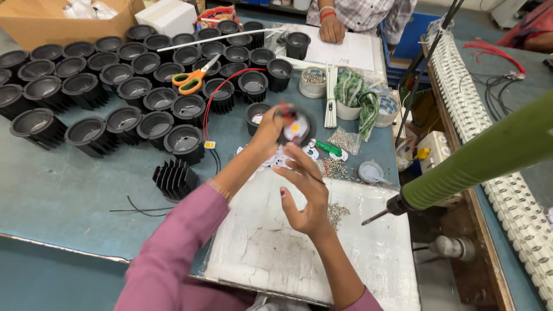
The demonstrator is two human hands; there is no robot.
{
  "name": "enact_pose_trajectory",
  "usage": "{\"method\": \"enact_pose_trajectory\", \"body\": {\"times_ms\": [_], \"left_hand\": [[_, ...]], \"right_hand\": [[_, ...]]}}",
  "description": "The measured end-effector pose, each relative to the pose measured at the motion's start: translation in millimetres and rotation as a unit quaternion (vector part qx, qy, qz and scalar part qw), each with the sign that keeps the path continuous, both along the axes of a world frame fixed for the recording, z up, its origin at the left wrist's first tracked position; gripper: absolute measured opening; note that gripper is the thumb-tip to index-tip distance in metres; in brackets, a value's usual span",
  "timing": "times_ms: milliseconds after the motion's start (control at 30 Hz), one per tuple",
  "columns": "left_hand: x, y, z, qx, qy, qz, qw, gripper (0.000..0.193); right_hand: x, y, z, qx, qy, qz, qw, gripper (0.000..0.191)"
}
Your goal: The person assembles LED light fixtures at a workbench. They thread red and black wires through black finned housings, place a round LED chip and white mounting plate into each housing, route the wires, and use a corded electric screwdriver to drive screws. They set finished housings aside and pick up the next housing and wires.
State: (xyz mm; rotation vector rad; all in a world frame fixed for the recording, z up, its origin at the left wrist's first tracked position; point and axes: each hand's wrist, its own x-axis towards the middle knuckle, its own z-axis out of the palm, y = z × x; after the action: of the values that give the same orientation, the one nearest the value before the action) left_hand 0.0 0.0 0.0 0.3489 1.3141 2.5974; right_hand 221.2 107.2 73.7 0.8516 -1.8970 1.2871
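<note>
My left hand [266, 133] holds a round black lamp housing [295, 128] up above the table; a white disc with a yellow chip shows inside it and red wire runs from it. The hand and housing are blurred. My right hand [306, 196] hovers just below and in front of the housing, palm turned up, fingers spread, with nothing visible in it. Under it lies a white worn board [271, 247] with a small heap of screws [337, 213]. Both arms wear pink sleeves.
Several black finned housings [86, 86] fill the left of the blue table, with orange-handled scissors [193, 80] on them. A green power screwdriver [461, 173] hangs at right, tip near the screws. Small cups of parts [314, 83] stand behind. Another person's hand [332, 30] rests on paper at the far edge.
</note>
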Motion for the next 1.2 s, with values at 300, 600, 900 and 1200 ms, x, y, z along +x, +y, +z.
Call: {"method": "enact_pose_trajectory", "body": {"times_ms": [300, 600, 900, 1200], "left_hand": [[-29.8, 71.9, 91.4, -0.330, -0.030, 0.289, 0.898, 0.025], [-38.4, 72.1, 85.2, -0.553, -0.070, 0.245, 0.793, 0.036], [-32.8, 4.6, 104.0, -0.748, 0.102, 0.160, 0.637, 0.085], [-32.1, -43.1, 70.4, -0.787, 0.029, 0.034, 0.616, 0.121]], "right_hand": [[0.9, 6.5, -13.1, -0.041, -0.033, -0.077, 0.996, 0.026], [-9.3, 6.8, -16.5, -0.092, -0.148, -0.012, 0.985, 0.025], [-17.3, -4.7, -28.1, -0.128, -0.255, -0.004, 0.959, 0.018], [-19.4, -11.7, -36.0, -0.116, -0.282, 0.000, 0.953, 0.018]]}}
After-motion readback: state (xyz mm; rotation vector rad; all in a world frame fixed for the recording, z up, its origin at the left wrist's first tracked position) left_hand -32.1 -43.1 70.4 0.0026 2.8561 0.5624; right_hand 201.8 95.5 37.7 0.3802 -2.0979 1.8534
